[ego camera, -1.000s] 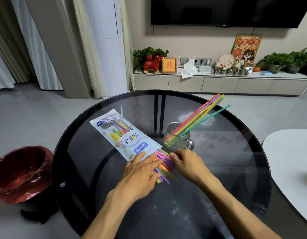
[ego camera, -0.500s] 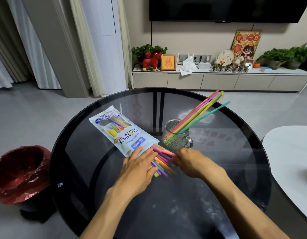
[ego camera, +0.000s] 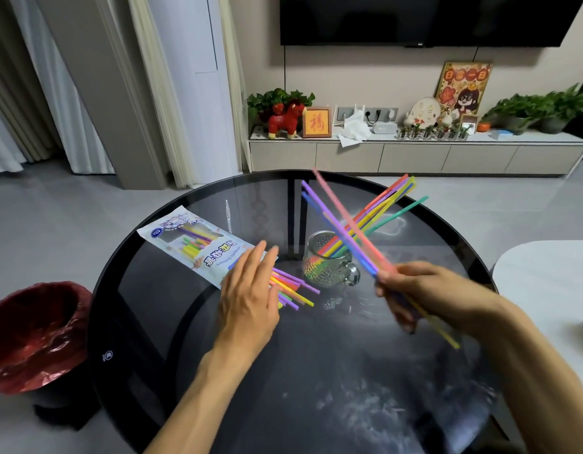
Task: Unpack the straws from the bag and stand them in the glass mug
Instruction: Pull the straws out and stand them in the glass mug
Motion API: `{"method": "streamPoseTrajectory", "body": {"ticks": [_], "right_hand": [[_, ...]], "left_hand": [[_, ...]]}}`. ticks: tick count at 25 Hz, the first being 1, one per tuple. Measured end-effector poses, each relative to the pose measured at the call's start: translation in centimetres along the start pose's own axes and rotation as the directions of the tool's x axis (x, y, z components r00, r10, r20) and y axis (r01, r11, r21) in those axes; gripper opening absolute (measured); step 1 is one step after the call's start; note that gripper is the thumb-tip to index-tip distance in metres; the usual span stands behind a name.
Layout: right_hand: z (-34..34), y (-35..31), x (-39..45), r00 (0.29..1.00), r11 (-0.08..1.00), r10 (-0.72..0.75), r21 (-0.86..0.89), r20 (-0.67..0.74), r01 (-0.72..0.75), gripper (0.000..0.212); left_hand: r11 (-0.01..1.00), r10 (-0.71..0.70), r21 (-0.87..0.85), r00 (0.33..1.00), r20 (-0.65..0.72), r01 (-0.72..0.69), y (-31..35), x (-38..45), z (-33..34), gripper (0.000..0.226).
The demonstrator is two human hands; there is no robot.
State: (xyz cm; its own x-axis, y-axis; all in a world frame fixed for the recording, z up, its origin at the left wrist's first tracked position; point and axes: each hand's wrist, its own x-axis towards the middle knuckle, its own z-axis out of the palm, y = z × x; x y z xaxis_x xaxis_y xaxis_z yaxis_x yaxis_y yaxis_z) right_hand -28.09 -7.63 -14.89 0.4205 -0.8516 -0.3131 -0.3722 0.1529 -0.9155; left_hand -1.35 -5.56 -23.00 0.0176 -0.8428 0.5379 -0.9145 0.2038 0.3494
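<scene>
Roughly midway. Already leaning in the glass mug [ego camera: 329, 263]: one bunch of straws [ego camera: 375, 214]. Clamped in the right hand [ego camera: 424, 293], just beside the mug: a second bunch [ego camera: 345, 224]. Left hand [ego camera: 250, 296] flat, fingers straight, on the bag [ego camera: 198, 244], more straw ends [ego camera: 296, 290] poking out onto the tabletop [ego camera: 316, 371].

right hand [ego camera: 424, 290] gripping straws [ego camera: 345, 224] — blurred, beside mug [ego camera: 329, 267]

Motion blurs the right hand [ego camera: 421, 293] and its held straws [ego camera: 345, 221] (their count unreadable).
</scene>
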Motion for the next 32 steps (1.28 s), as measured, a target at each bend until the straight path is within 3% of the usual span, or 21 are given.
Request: {"method": "streamPoseTrajectory", "body": {"ticks": [2, 4, 7, 9, 11, 13, 15, 16, 18, 23, 27, 30, 32], "right_hand": [[3.0, -0.6, 0.6, 0.979, 0.998, 0.004, 0.061, 0.202, -0.016, 0.028], [4.9, -1.6, 0.6, 0.908, 0.993, -0.033, 0.121, 0.417, -0.019, 0.031], [4.7, -3.3, -0.1, 0.878, 0.980, -0.092, 0.199, 0.469, -0.004, 0.059], [3.8, -3.8, 0.0, 0.932, 0.918, -0.132, 0.397, 0.339, -0.014, 0.074], [3.2, -3.7, 0.5, 0.984, 0.811, -0.171, 0.574, 0.050, 0.112, 0.062], [3.1, -3.3, 0.9, 0.956, 0.783, -0.209, 0.551, -0.207, 0.291, 0.043], [3.7, -3.1, 1.2, 0.910, 0.799, -0.278, 0.452, -0.308, 0.397, 0.027], [4.2, -3.2, 1.2, 0.896, 0.815, -0.310, 0.397, -0.318, 0.423, 0.020], [5.1, -3.3, 1.3, 0.880, 0.841, -0.386, 0.288, -0.276, 0.459, 0.019], [6.4, -2.8, 1.6, 0.836, 0.822, -0.549, 0.173, -0.013, 0.542, 0.038], [6.6, -2.0, 2.1, 0.824, 0.819, -0.566, 0.114, -0.001, 0.563, 0.027], [6.5, -1.6, 2.5, 0.821, 0.821, -0.571, 0.026, 0.000, 0.571, 0.018], [6.7, -1.3, 2.8, 0.841, 0.839, -0.541, 0.081, 0.019, 0.538, 0.017]], "left_hand": [[0.976, 0.208, 0.088, 0.976, -0.069, -0.201, 2.3, 0.0, -0.8, 0.064], [0.931, 0.362, 0.098, 0.926, -0.103, -0.353, 3.4, -0.1, -1.1, 0.062], [0.928, 0.368, -0.017, 0.922, -0.123, -0.372, 3.5, 0.4, -2.4, 0.047], [0.958, 0.223, -0.174, 0.974, -0.042, -0.227, 4.4, 0.9, -4.3, 0.035], [0.866, 0.071, -0.497, 0.997, 0.019, -0.052, 5.9, 1.4, -6.2, 0.018], [0.646, 0.001, -0.762, 0.998, 0.058, 0.044, 6.3, 1.8, -6.9, 0.017], [0.504, 0.014, -0.852, 0.984, 0.176, 0.146, 5.5, 1.5, -5.7, 0.018], [0.483, 0.033, -0.852, 0.968, 0.248, 0.202, 4.9, 1.0, -4.7, 0.017], [0.511, 0.047, -0.810, 0.931, 0.361, 0.288, 4.3, -0.1, -2.6, 0.016], [0.586, 0.087, -0.742, 0.885, 0.457, 0.325, 2.8, 0.0, -1.1, 0.018], [0.655, 0.187, -0.659, 0.766, 0.614, 0.368, 3.0, -1.0, -0.2, 0.019], [0.692, 0.285, -0.653, 0.716, 0.638, 0.307, 3.1, -0.5, -0.4, 0.023], [0.684, 0.319, -0.657, 0.680, 0.660, 0.317, 3.0, -0.4, -0.7, 0.023]]}}
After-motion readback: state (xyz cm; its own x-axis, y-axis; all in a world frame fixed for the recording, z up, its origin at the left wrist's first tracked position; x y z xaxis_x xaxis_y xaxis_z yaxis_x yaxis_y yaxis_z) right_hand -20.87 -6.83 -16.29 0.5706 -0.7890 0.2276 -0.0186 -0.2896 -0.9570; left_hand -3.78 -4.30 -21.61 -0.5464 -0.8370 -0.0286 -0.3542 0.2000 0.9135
